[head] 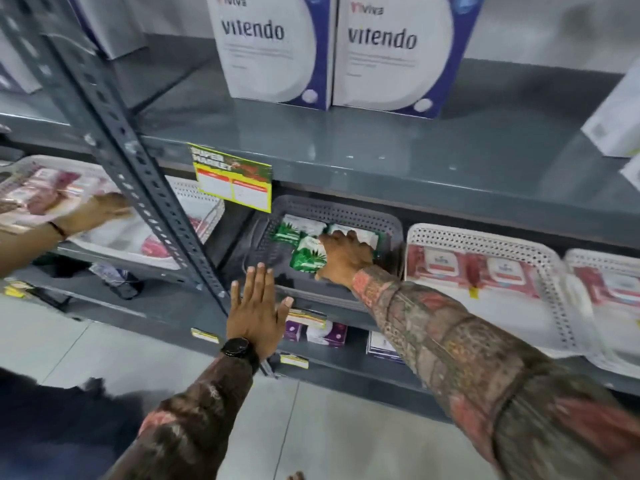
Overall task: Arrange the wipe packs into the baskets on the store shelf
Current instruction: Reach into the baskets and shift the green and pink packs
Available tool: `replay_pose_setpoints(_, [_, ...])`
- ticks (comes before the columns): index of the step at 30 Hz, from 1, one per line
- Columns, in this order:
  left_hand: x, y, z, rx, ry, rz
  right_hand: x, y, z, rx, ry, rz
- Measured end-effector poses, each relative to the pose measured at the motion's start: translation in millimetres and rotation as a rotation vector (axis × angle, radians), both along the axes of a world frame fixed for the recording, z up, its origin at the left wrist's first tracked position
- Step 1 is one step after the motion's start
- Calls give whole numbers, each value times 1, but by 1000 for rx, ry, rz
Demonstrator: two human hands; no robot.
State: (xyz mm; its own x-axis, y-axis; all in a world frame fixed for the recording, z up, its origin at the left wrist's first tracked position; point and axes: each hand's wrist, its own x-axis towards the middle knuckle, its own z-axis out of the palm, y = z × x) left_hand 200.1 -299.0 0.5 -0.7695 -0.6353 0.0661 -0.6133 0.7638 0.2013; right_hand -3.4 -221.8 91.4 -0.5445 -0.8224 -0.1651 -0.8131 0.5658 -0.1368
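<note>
Mid-frame grey basket: green wipe packs inside
my right hand: fingers resting on packs, grip unclear
my left hand: flat, spread wide, holding nothing

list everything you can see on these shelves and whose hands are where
green wipe packs: at least three, green and white, in the grey basket
grey basket: one, middle shelf, centre
white baskets: at least three, middle shelf, either side of the grey one
red wipe packs: several, red and white, in the white baskets
vitendo boxes: two, white and blue, top shelf
price tag: one, yellow and green, on the shelf edge
purple boxes: a few, lower shelf
another person's hand: one, far left, at a red pack
left hand: open, flat by the grey basket's front
right hand: on the green packs, grip unclear
</note>
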Motion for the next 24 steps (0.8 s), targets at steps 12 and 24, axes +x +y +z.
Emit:
replay_pose_setpoints(12, [-1, 2, 4, -12, -34, 11, -6, 11, -32, -225, 45, 56])
replay_pose_setpoints(24, [-154, 181, 41, 35, 30, -355, -107, 235, -8, -463, 201, -183])
